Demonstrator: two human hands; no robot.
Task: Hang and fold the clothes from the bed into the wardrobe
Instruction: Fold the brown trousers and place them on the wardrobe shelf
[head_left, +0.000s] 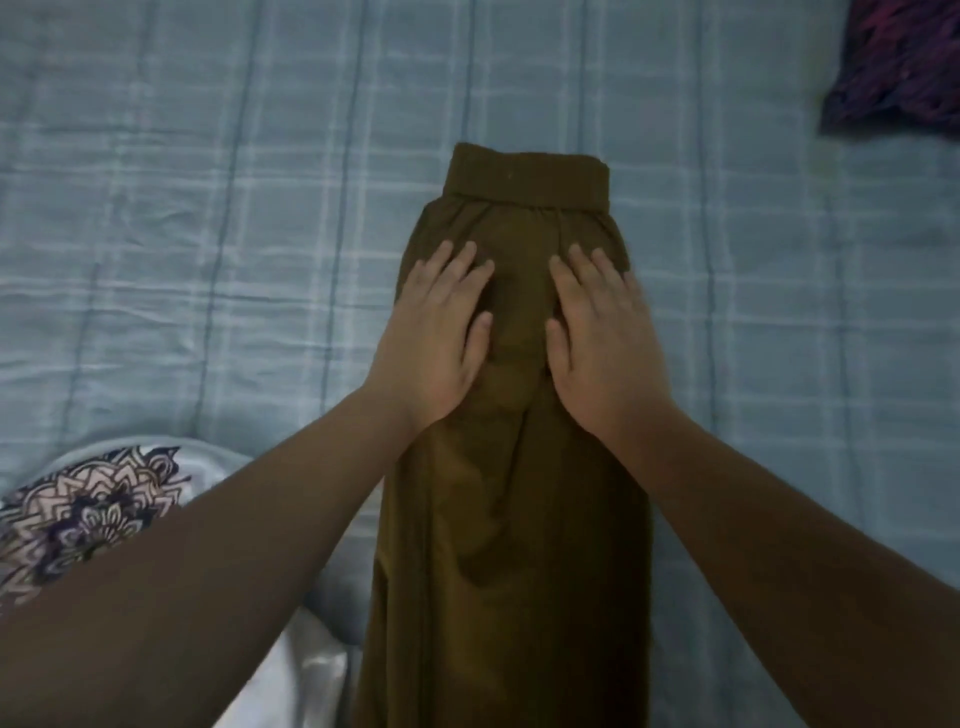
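Garment: olive trousers (519, 493), laid lengthwise on the bed (208, 208), waistband (527, 179) at the far end, legs running back toward the person and out of frame. They appear doubled leg over leg, which would explain the narrow strip.
Left hand (434, 338): flat on the cloth just below the waistband, fingers spread and straight, palm down. Nothing pinched.
Right hand (602, 338): same posture, mirrored, just beside the left, a strip of cloth showing between the thumbs.
Why flat: likely pressing out creases at the seat so the next fold lies even.
Step, judged: smoothing, cross fold not yet made.
Wardrobe: not in view.
Other clothes: patterned cloth (88, 514) at near left with pale satin (291, 670) beside it, dark purple cloth (893, 62) at far right; all apart from the trousers.
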